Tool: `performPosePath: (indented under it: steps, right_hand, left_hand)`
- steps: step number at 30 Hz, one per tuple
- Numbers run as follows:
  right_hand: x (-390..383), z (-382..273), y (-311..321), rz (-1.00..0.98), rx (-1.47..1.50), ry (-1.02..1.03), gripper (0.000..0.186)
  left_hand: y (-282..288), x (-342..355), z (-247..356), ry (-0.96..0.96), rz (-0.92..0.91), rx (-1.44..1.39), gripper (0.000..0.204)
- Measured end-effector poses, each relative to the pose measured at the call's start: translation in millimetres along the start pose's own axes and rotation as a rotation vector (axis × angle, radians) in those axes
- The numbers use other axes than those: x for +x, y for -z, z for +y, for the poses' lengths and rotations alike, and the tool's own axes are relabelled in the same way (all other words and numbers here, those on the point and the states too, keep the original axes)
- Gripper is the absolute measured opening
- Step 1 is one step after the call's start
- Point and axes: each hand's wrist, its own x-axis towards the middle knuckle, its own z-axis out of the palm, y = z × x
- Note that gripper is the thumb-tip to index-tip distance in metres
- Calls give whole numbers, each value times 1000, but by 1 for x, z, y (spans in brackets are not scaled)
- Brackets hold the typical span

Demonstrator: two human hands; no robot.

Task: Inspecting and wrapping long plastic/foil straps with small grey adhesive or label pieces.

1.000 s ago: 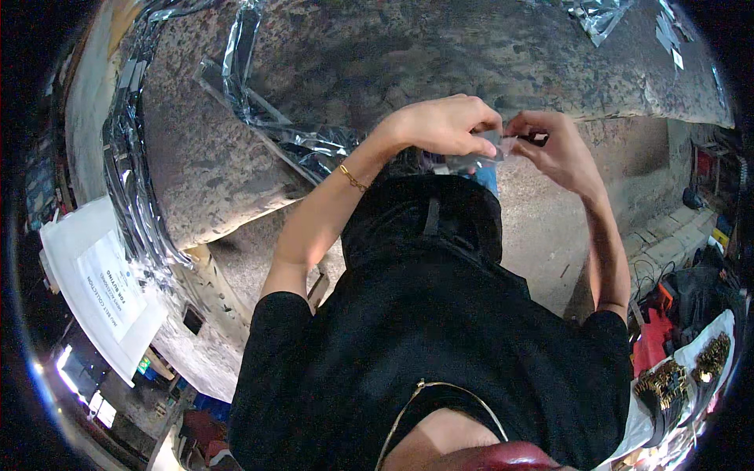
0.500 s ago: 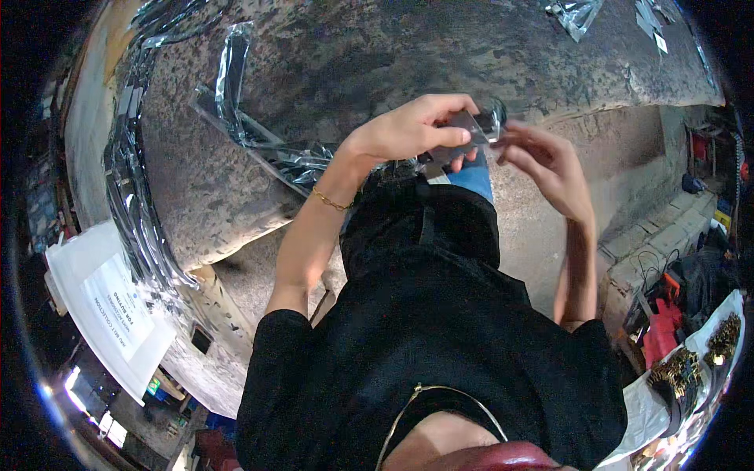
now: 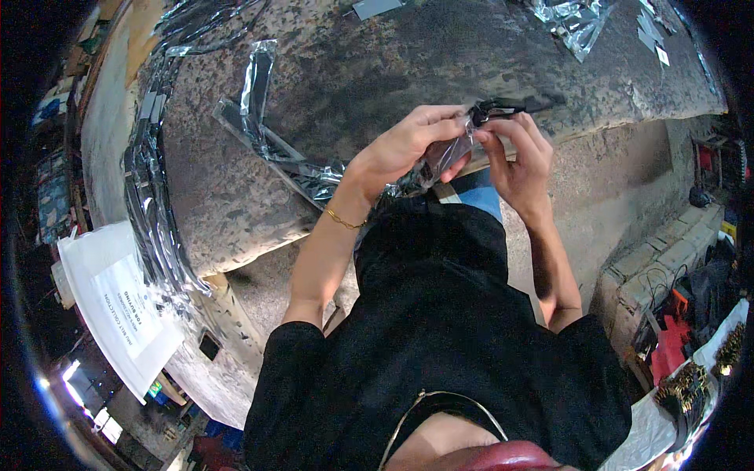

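Observation:
Over the near edge of the table, my left hand [image 3: 420, 141] is closed on a clear plastic sleeve [image 3: 446, 159] that hangs down toward my lap. At the sleeve's upper end, my right hand [image 3: 520, 161] pinches with thumb and fingers close to my left fingertips. A black strap-like thing [image 3: 510, 105], probably a belt end, sticks out to the right above my right fingers; its tip is blurred. How far the black strap reaches inside the sleeve is hidden by my hands. Long dark strips in clear wrapping [image 3: 271, 141] lie on the table beside my left forearm.
More wrapped dark strips [image 3: 149, 180] hang over the table's left end, beside a white printed bag [image 3: 122, 306]. Loose clear plastic [image 3: 572, 27] and a small grey flat piece [image 3: 377, 8] lie on the mottled table [image 3: 353, 71]. Metal buckles [image 3: 682, 388] are heaped at lower right.
My right hand has moved in to the left and closed at the sleeve's mouth. The black strap now shows above my fingers. The view has shifted slightly.

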Motion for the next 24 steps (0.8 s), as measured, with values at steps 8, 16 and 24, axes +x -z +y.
performPosePath:
  steps: [8,16,24]
  right_hand:
    - [-5,7,-10,253,197,21,10]
    - [14,-13,3,148,150,-62,11]
    - [17,-9,-2,70,475,-431,11]
  left_hand:
    - [-2,-5,9,36,-9,65,18]
    - [-6,-7,15,-7,127,241,19]
    - [-13,-1,4,-233,291,353,19]
